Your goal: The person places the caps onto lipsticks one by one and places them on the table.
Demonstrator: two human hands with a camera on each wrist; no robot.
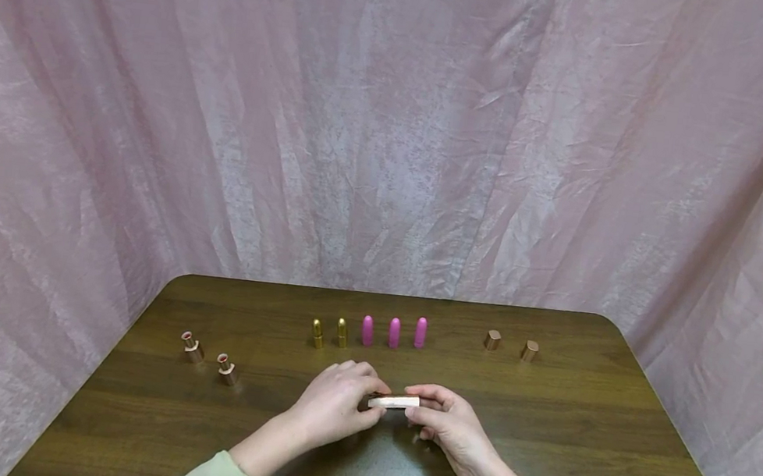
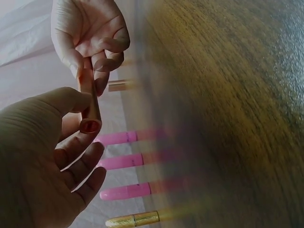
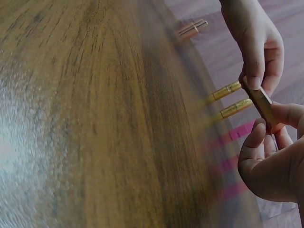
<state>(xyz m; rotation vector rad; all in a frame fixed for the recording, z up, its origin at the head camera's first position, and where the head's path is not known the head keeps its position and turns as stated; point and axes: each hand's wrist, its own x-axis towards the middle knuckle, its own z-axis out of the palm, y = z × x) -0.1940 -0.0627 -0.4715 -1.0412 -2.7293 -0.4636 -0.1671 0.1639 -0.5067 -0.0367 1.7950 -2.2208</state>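
Between both hands, a rose-gold lipstick tube [image 1: 394, 402] lies sideways over the front middle of the table. My left hand [image 1: 338, 402] pinches its left end between thumb and fingers. The thumb and fingers of my right hand [image 1: 451, 430] hold the other end. In the left wrist view the near end of the lipstick tube [image 2: 90, 111] shows a round, recessed, reddish face. Seen from the right wrist, the lipstick tube [image 3: 261, 102] is tilted, with fingers at both ends.
Two rose-gold lipstick bases [image 1: 226, 371] stand uncapped at the left of the wooden table [image 1: 575, 464]. Beyond the hands, two gold bullet-shaped tubes [image 1: 342, 333] and three pink ones [image 1: 394, 333] form a row. Two rose-gold caps [image 1: 493, 340] stand back right. Pink curtains [image 1: 394, 129] surround the table.
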